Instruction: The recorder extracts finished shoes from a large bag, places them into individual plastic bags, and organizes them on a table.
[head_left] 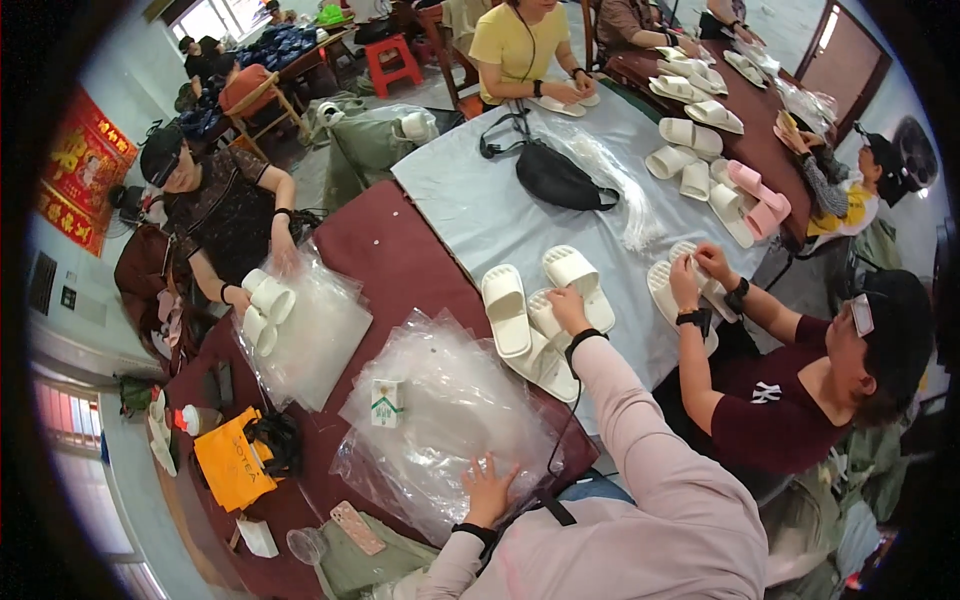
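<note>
My left hand [487,490] lies with its fingers spread on a pile of clear plastic bags [430,345] near the front of the dark red table. My right hand [570,310] reaches forward, fingers curled at the strap of a white slipper [547,365]. Beside that one stand another white slipper [505,310] on the left and a further white slipper [575,270] behind, partly covered by my hand. On the bag pile sits a small white and green packet [386,403].
A person on the left handles white slippers [268,297] over more bags [325,330]. Someone on the right works on slippers [665,290]. A black waist bag [560,178] and white strings [620,190] lie ahead. Left are an orange bag [230,462] and a phone [357,527].
</note>
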